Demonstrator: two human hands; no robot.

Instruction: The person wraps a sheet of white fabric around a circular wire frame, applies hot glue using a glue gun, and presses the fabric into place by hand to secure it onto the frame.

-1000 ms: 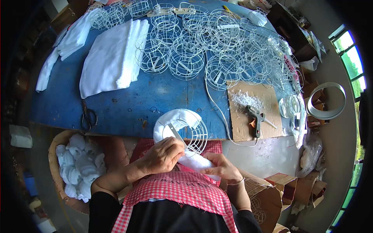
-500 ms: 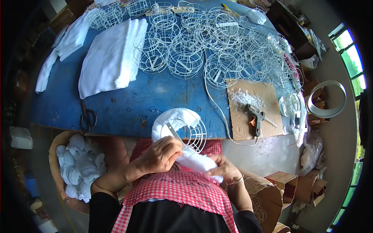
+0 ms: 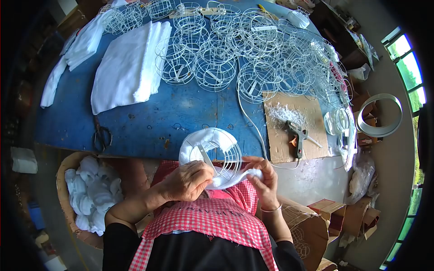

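A round white wire frame [image 3: 235,156] is held at the table's front edge, just above my lap. White batting [image 3: 192,147] lines its left and upper part, and bare wires show on its right. My left hand [image 3: 192,180] is closed on the frame's lower left rim, beside the flat metal bar [image 3: 206,158]. From the frame's lower side a loose strip of white batting [image 3: 235,179] runs to the right. Its end is pinched between the thumb and fingers of my right hand [image 3: 266,178].
Many wire frames [image 3: 214,74] are heaped across the back of the blue table [image 3: 176,108]. Folded white sheets [image 3: 122,67] and scissors [image 3: 103,137] lie left. A glue gun [image 3: 297,137] rests on cardboard [image 3: 280,147] at right. White fluff [image 3: 95,189] fills a box below left.
My right hand has moved up and to the right, drawing the batting strip's end up beside the frame. The frame has shifted slightly right, my left hand still on it.
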